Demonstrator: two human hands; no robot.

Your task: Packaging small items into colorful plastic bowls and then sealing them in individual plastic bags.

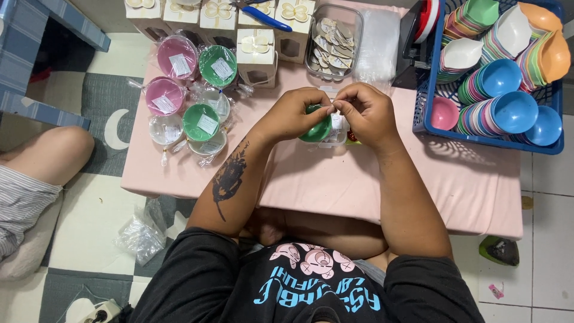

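Observation:
My left hand [297, 113] and my right hand [366, 112] meet over the middle of a low pink table [454, 179]. Both pinch the clear wrapping at the top of a small green bowl [317, 129], which sits mostly hidden under my fingers. A bit of clear plastic and a small red item show just under my right hand.
Wrapped pink, green and clear bowls [192, 90] lie at the table's left. White gift boxes [257, 51] line the back, beside a clear tray of tags [332, 42]. A blue basket [430, 128] of coloured bowls stands right. Another person's knee [51, 155] is at left.

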